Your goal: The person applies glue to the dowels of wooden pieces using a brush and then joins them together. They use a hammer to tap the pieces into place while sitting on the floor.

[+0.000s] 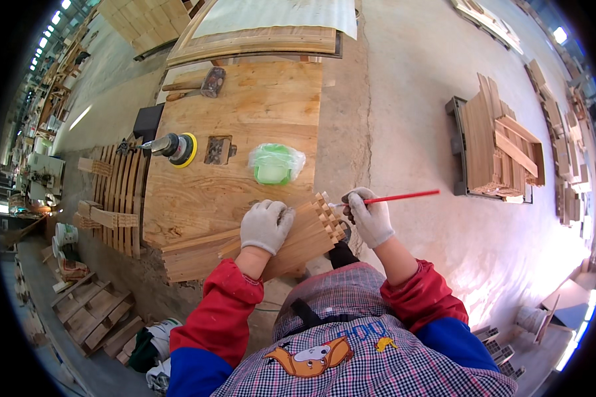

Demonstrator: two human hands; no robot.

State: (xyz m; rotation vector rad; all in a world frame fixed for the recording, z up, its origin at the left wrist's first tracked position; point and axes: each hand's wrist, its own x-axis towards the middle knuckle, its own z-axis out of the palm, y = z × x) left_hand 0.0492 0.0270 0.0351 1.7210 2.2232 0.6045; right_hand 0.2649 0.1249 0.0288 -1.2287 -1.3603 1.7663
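My left hand (267, 227), in a white glove, is closed on the upper edge of a wooden board (291, 248) with a notched, finger-jointed end. More boards (195, 257) lie against it to the left, at the near edge of the wooden worktable (245, 112). My gloved right hand (369, 215) grips a thin red-handled brush (404, 196). The handle points right, and the pale tip is close to the board's notched end (328, 218); whether it touches I cannot tell. A green container (273, 165) wrapped in clear plastic sits on the table just beyond my hands.
On the table are an orbital sander (177, 149), a mallet (212, 82) and a rectangular cutout (216, 150). Slatted wood (116, 198) stands at the left. A pallet of stacked boards (487, 139) is on the floor to the right. Beyond the table lie sheeted panels (265, 40).
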